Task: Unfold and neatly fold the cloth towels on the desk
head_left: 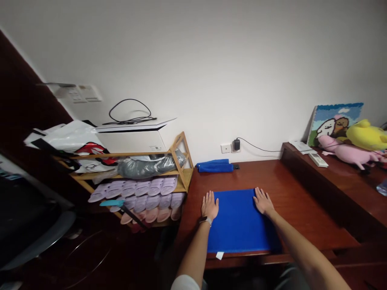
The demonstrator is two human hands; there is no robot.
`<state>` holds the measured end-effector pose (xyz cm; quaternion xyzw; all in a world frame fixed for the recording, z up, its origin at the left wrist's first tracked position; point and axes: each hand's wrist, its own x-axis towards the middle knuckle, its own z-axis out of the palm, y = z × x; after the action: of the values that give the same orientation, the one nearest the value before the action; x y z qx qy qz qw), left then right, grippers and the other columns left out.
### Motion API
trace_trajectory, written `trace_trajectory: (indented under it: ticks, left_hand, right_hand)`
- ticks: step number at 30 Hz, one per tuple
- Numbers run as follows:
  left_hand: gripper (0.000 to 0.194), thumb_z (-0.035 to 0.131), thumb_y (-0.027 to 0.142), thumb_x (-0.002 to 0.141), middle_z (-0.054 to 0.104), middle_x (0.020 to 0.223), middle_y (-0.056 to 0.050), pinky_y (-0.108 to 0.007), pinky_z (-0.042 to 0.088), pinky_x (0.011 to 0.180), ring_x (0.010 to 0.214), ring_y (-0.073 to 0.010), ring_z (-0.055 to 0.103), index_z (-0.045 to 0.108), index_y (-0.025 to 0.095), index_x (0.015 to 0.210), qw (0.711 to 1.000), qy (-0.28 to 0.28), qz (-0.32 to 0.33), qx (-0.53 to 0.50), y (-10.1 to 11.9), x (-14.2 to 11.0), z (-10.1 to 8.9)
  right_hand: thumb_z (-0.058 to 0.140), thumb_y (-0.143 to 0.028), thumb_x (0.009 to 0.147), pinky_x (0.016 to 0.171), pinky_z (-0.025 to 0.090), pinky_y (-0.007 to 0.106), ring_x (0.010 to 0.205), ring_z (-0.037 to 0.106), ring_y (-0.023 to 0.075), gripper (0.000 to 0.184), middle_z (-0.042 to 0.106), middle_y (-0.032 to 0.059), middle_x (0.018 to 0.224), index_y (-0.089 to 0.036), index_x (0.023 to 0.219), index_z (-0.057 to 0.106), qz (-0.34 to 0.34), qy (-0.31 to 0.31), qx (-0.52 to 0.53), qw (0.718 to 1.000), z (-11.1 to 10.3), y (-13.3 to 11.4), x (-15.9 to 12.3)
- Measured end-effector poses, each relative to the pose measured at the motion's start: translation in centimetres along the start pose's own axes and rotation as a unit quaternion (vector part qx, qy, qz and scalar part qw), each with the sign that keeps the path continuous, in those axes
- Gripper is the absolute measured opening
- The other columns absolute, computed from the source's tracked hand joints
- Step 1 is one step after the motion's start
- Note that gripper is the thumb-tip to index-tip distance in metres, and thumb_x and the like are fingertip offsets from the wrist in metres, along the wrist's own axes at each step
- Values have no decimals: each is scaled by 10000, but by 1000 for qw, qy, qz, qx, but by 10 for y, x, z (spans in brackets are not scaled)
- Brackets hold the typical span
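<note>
A bright blue cloth (237, 221), squarish and smooth, lies flat on the brown wooden desk (293, 193). My left hand (210, 206) rests palm down at its far left corner, fingers pointing away from me. At the far right corner my right hand (263, 201) is also laid flat, fingers extended and partly on the cloth. Neither hand grips anything. A small white tag (219, 255) sticks out from the cloth's near edge. Behind it, near the wall, is a folded blue cloth (215, 166).
On the left stands a wooden rack (185, 177) with several slippers (142, 188) and a white box (133, 141). A black adapter (237, 144) is plugged into the wall, its cable running right. The raised right side holds a remote control (318, 160) and a pink plush toy (344, 151).
</note>
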<state>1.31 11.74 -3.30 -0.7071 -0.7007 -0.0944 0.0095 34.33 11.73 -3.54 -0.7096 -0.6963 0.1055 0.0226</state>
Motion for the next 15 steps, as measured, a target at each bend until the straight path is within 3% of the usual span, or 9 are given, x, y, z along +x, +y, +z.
trace_trajectory:
  ticks: [3,6,9,11,15]
  left_hand:
    - [626,254,415,1076,409,1679,-115,-479,238,1315,1586,-260,322,426,149,1616,1000,23,4,-4,0,0,-6]
    - [603,265,360,1071,467,1642,-143,-488,239,1318,1572,-271,355,498,107,1567,996,74,47,-11,-4,-2,-13]
    - [577,264,303,1068,533,1592,-152,-487,269,1313,1534,-266,426,555,92,1520,988,112,99,-35,13,-11,-15]
    - [567,252,290,1074,551,1582,-129,-492,298,1305,1523,-249,444,553,127,1526,983,112,134,-60,46,-23,-9]
    - [606,222,420,1104,447,1660,-89,-467,295,1311,1578,-221,340,447,157,1601,968,56,217,-113,146,-51,12]
  right_hand:
    - [107,-456,1069,1324,88,467,1642,109,223,710,170,49,1768,-136,1700,165,-9,33,7,999,9,5,-26]
    - [119,-468,1067,1327,91,466,1637,142,227,719,203,46,1758,-122,1693,192,-11,18,6,1000,19,9,-50]
    - [116,-455,1067,1328,94,458,1636,145,221,711,179,32,1761,-129,1696,176,-2,15,7,1000,20,7,-62]
    - [108,-452,1067,1329,90,448,1638,134,216,708,170,22,1762,-133,1697,168,0,16,7,1000,17,5,-65]
    - [119,-424,1066,1329,83,455,1640,116,219,697,160,22,1764,-132,1697,158,-1,6,3,1000,13,5,-64]
